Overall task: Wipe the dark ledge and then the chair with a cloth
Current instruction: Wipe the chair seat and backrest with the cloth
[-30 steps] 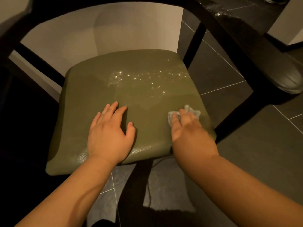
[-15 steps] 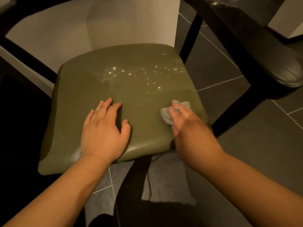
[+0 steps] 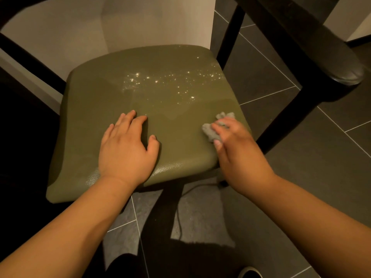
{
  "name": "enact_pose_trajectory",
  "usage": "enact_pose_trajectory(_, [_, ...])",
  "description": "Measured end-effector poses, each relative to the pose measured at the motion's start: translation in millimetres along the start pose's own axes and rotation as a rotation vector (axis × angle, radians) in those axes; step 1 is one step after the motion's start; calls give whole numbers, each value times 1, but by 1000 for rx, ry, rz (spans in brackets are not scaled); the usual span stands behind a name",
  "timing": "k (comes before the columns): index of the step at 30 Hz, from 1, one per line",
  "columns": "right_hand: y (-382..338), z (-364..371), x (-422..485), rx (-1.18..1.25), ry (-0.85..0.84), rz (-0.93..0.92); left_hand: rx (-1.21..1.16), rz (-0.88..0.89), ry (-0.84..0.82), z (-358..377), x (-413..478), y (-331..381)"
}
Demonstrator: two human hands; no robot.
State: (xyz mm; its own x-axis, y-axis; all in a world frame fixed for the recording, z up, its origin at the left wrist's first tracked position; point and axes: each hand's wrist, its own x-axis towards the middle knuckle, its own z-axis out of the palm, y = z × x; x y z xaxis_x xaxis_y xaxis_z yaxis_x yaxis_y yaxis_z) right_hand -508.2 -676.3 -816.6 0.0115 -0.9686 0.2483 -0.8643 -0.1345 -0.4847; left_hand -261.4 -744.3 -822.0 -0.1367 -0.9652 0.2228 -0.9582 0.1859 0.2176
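The wadded cloth (image 3: 215, 128) lies at the chair seat (image 3: 112, 93)'s 4 o'clock edge, gripped in the right hand (image 3: 235, 152); the left hand (image 3: 125, 154) rests flat and open near 7 o'clock. So small a wad may slip off that edge, or merely smear the droplets (image 3: 170, 82) at 12 o'clock.

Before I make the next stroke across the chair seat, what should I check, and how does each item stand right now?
1. Cloth held by the right hand: ok, fingers and thumb grip it.
2. Cloth down on the seat: ok, near the front right edge.
3. Left hand steadying the seat: ok, flat at the front middle with fingers straight.
4. Seat wiped clean: not ok, glistening specks lie across the back half.
5. Path from cloth to specks: ok, only bare seat between them.
6. Cloth damp enough: cannot tell.
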Motion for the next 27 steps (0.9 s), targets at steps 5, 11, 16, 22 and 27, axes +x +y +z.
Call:
enact_pose_trajectory(5, [-26, 23, 1, 93, -75, -158, -18, -1, 3, 0, 0, -1])
enact_pose_trajectory(11, [18, -3, 15, -234, -49, 2, -15, 0, -2, 1, 0, -1])
enact_pose_trajectory(16, [-22, 22, 22, 32, -28, -61, -3, 0, -20, 1, 0, -1])
enact_pose_trajectory(22, [-77, 34, 44, 84, -342, -85, -192, -38, -22, -5, 0, -4])
enact_pose_trajectory(27, [-62, 25, 60, -63, -429, -196, -395, -189, 25, -29, 4, -19])
